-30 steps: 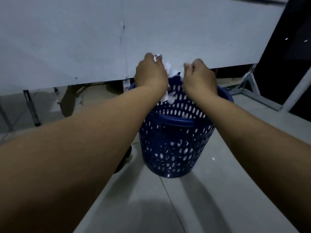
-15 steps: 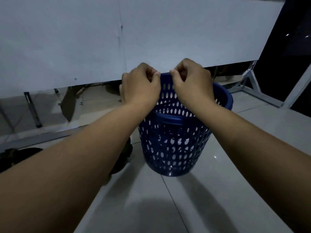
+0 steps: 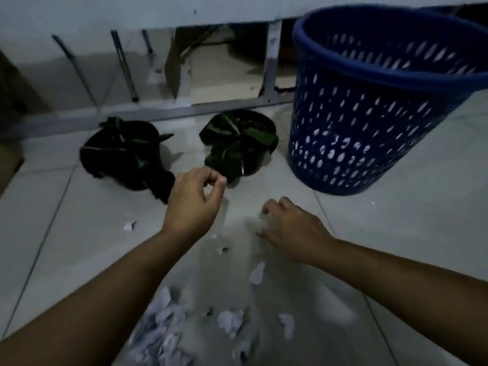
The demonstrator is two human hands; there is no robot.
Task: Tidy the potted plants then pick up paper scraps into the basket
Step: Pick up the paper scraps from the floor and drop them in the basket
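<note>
A blue perforated basket [image 3: 369,122] stands on the tiled floor at the upper right, with white scraps showing through its holes. Two potted plants in black pots sit left of it: one plant [image 3: 124,151] at the left, the other plant [image 3: 237,143] next to the basket. White paper scraps [image 3: 163,328] lie scattered on the floor near me, with a single scrap [image 3: 257,273] further out. My left hand [image 3: 194,204] hovers above the floor with fingers curled and nothing seen in it. My right hand [image 3: 290,228] reaches low over the tiles, fingers bent downward.
A grey wall panel runs along the back with metal legs [image 3: 124,67] and a metal rail [image 3: 184,112] under it. A small stray scrap [image 3: 129,226] lies on the floor at the left. A brown box edge [image 3: 8,165] shows at the far left.
Both hands have left the basket rim and dropped to the floor. My view has tilted down, so the plants and scattered scraps now show. The paper held earlier is gone from my hands.
</note>
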